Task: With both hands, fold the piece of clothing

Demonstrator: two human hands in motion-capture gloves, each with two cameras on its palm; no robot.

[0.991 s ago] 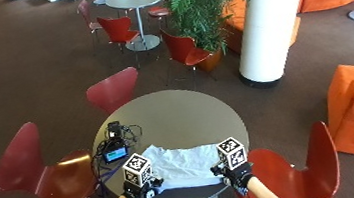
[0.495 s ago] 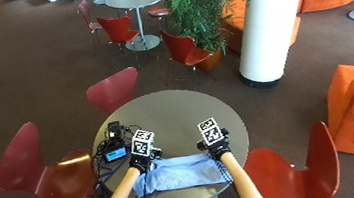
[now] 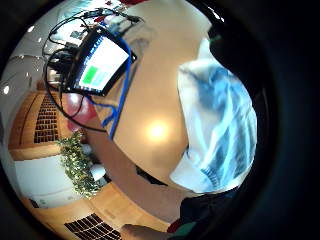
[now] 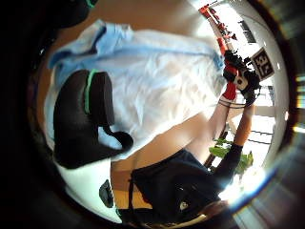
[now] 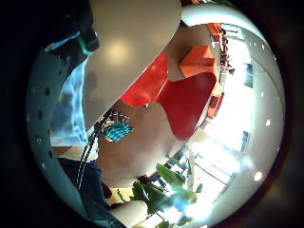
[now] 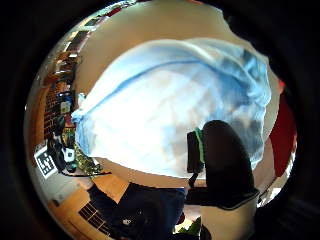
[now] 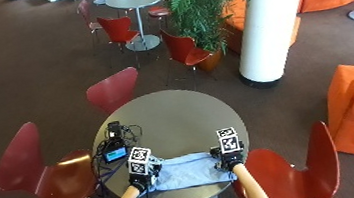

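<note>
A light blue garment (image 7: 189, 174) lies at the round table's (image 7: 172, 114) near edge. The left hand (image 7: 142, 176) and right hand (image 7: 228, 161) each pinch an end of it, apparently mid-fold. The next move probably calls for laying the fold flat.

On the worktop (image 7: 178, 111): one light-blue garment (image 7: 185, 173), one small screen device (image 7: 113, 151). Around it, three red chairs (image 7: 112, 88).

Both forearms reach forward, parallel; left hand (image 7: 141, 176) and right hand (image 7: 228, 161) level, fingers curled in a pinching grip.

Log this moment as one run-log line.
task: fold | garment: light blue, lying on round table | left hand: on left edge | right hand: on right edge | fold: unfinished
</note>
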